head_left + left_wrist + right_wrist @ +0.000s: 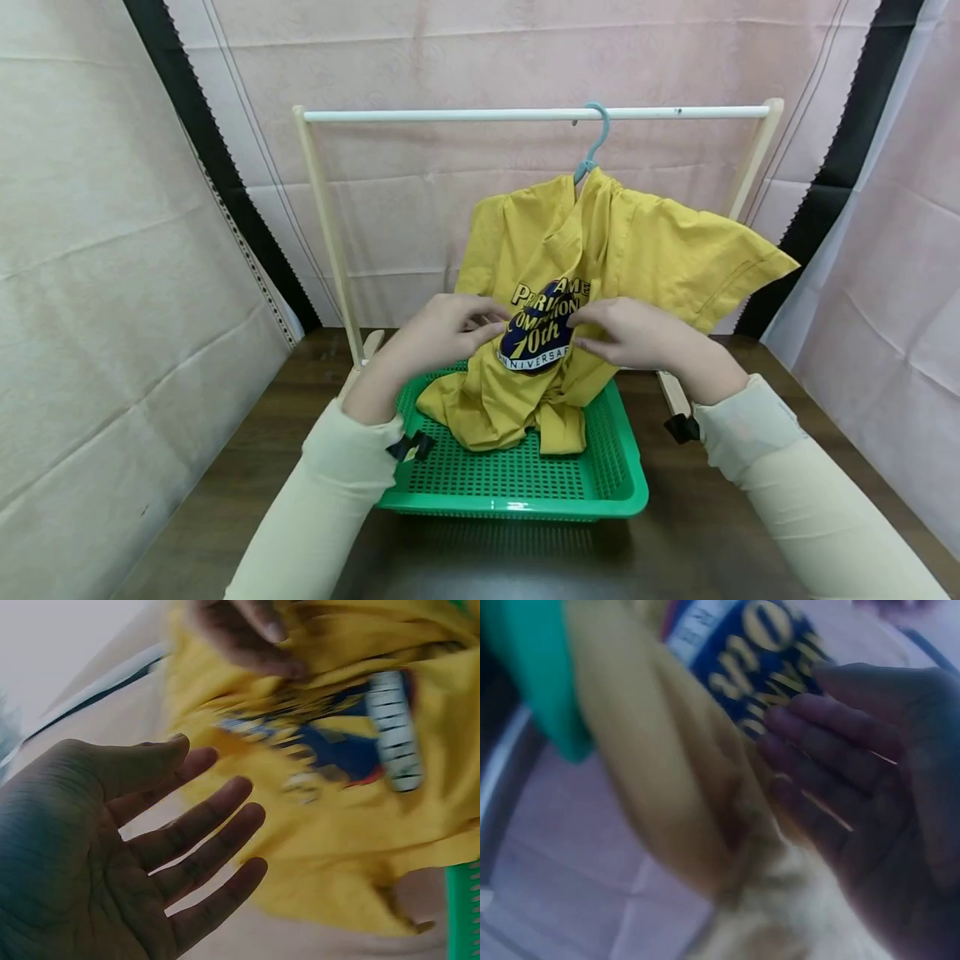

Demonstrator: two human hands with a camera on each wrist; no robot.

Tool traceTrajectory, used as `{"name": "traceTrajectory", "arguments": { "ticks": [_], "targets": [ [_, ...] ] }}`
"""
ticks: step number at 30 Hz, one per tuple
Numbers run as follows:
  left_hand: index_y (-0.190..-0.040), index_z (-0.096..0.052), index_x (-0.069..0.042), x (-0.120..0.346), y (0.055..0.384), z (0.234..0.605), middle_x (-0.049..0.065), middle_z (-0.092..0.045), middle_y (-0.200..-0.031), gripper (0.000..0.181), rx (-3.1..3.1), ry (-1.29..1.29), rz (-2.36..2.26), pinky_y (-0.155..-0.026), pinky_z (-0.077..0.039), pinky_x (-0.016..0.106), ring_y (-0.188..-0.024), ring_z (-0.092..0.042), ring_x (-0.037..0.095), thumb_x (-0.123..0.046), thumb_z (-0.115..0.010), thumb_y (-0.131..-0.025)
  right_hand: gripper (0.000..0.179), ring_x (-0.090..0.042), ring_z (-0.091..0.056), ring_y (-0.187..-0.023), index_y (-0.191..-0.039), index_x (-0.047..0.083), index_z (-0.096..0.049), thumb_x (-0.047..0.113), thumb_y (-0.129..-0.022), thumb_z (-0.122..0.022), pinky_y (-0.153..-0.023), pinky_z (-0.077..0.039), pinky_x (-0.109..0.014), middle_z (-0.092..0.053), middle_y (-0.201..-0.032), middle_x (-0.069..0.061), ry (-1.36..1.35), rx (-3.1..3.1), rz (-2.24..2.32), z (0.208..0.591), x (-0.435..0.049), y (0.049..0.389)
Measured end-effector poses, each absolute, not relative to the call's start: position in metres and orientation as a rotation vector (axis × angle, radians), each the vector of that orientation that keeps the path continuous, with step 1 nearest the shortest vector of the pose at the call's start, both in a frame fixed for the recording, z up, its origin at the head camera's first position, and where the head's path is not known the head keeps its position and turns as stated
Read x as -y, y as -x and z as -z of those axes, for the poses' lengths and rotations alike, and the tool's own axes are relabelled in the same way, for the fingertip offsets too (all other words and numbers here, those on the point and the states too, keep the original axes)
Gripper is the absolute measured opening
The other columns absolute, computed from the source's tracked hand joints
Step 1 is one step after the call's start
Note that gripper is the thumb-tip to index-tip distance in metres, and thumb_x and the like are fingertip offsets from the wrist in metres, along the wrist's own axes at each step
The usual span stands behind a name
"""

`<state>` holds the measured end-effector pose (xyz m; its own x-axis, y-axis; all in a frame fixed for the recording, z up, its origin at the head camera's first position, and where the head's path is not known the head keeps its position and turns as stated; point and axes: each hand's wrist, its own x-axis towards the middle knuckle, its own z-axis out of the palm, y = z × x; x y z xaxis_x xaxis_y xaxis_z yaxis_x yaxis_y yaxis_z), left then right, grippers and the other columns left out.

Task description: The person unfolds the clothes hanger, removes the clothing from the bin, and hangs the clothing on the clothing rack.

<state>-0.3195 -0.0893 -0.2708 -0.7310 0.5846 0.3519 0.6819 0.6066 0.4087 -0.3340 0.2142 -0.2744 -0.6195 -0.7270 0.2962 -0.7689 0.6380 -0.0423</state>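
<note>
A yellow T-shirt with a dark blue printed emblem hangs on a light blue hanger, its hem bunched down into a green basket. My left hand is at the shirt's left side, near the emblem. In the left wrist view that hand's fingers are spread and loosely bent, with nothing between them. On the emblem's other side, my right hand is in front of the shirt. The right wrist view shows its fingers relaxed, overlapping the shirt front.
The hanger hooks over the white bar of a clothes rack, whose cream posts stand either side of the basket. All of this is on a dark wooden table. Pale cloth walls enclose the back and sides.
</note>
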Motion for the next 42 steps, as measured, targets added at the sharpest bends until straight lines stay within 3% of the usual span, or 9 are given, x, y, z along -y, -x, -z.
{"name": "traceTrajectory", "arguments": {
  "ticks": [5,8,11,15,19,24,28,31,42],
  "targets": [
    [-0.144,-0.055,-0.020,0.062,0.353,0.287,0.001,-0.062,-0.136,0.044,2.865,0.954,0.430,-0.093,-0.050,0.040,-0.111,-0.064,0.019,-0.036,-0.057,-0.104,0.035,-0.032,-0.065,-0.112,-0.126,0.001,-0.067,0.022,-0.097,-0.068,-0.094,-0.051,-0.051,-0.069,-0.122,-0.013,-1.134,2.725,-0.117,0.287,-0.214,0.343],
    [-0.147,-0.050,-0.019,0.053,0.369,0.303,0.004,-0.065,-0.131,0.051,2.954,0.846,0.270,-0.087,-0.052,0.043,-0.104,-0.065,0.023,-0.041,-0.059,-0.102,0.042,-0.035,-0.063,-0.115,-0.129,-0.001,-0.065,0.025,-0.096,-0.071,-0.097,-0.049,-0.052,-0.067,-0.124,-0.016,-1.076,2.765,-0.091,0.293,-0.220,0.349],
    [-0.139,-0.055,-0.016,0.048,0.379,0.318,0.007,-0.068,-0.118,0.051,3.001,0.801,0.161,-0.084,-0.053,0.045,-0.103,-0.065,0.026,-0.047,-0.060,-0.099,0.051,-0.037,-0.061,-0.118,-0.132,-0.002,-0.063,0.029,-0.092,-0.075,-0.100,-0.046,-0.053,-0.066,-0.127,-0.018,-1.005,2.821,-0.070,0.299,-0.229,0.355],
    [-0.114,-0.065,-0.013,0.045,0.388,0.337,0.007,-0.068,-0.104,0.047,3.048,0.752,0.105,-0.074,-0.053,0.041,-0.089,-0.064,0.023,-0.055,-0.064,-0.095,0.054,-0.037,-0.061,-0.115,-0.131,0.001,-0.065,0.029,-0.087,-0.081,-0.097,-0.048,-0.053,-0.067,-0.123,-0.018,-0.980,2.854,-0.003,0.309,-0.236,0.361],
    [-0.094,-0.067,-0.015,0.044,0.395,0.347,0.004,-0.067,-0.094,0.039,3.046,0.697,0.091,-0.065,-0.052,0.037,-0.075,-0.061,0.017,-0.054,-0.070,-0.091,0.038,-0.031,-0.066,-0.098,-0.116,0.006,-0.073,0.021,-0.083,-0.084,-0.084,-0.053,-0.048,-0.071,-0.103,-0.011,-1.060,2.764,0.113,0.316,-0.239,0.365],
    [-0.083,-0.069,-0.018,0.046,0.401,0.349,0.001,-0.068,-0.088,0.027,2.972,0.666,0.091,-0.065,-0.052,0.036,-0.074,-0.062,0.016,-0.042,-0.075,-0.091,0.011,-0.022,-0.062,-0.075,-0.086,0.011,-0.073,0.005,-0.082,-0.081,-0.067,-0.053,-0.039,-0.064,-0.079,-0.002,-1.149,2.593,0.181,0.322,-0.243,0.371],
    [-0.083,-0.076,-0.021,0.049,0.405,0.348,-0.001,-0.072,-0.091,0.017,2.930,0.691,0.111,-0.069,-0.052,0.034,-0.079,-0.064,0.015,-0.036,-0.076,-0.092,0.027,-0.014,-0.046,-0.061,-0.068,0.014,-0.064,-0.003,-0.085,-0.075,-0.057,-0.042,-0.030,-0.051,-0.066,0.003,-1.172,2.493,0.193,0.324,-0.245,0.374],
    [-0.089,-0.079,-0.025,0.051,0.407,0.347,-0.003,-0.073,-0.094,0.010,2.908,0.705,0.113,-0.071,-0.053,0.034,-0.082,-0.063,0.015,-0.033,-0.075,-0.093,0.033,-0.011,-0.039,-0.060,-0.065,0.016,-0.060,-0.006,-0.085,-0.073,-0.057,-0.037,-0.029,-0.046,-0.064,0.005,-1.175,2.463,0.182,0.323,-0.247,0.376],
    [-0.080,-0.076,-0.021,0.073,0.422,0.318,-0.002,-0.070,-0.085,0.016,2.804,0.659,0.145,-0.072,-0.054,0.041,-0.080,-0.065,0.022,-0.027,-0.072,-0.094,0.015,-0.021,-0.061,-0.070,-0.078,0.010,-0.069,-0.002,-0.084,-0.076,-0.067,-0.053,-0.038,-0.063,-0.074,-0.003,-1.059,2.475,0.180,0.303,-0.265,0.382]
  ]
}}
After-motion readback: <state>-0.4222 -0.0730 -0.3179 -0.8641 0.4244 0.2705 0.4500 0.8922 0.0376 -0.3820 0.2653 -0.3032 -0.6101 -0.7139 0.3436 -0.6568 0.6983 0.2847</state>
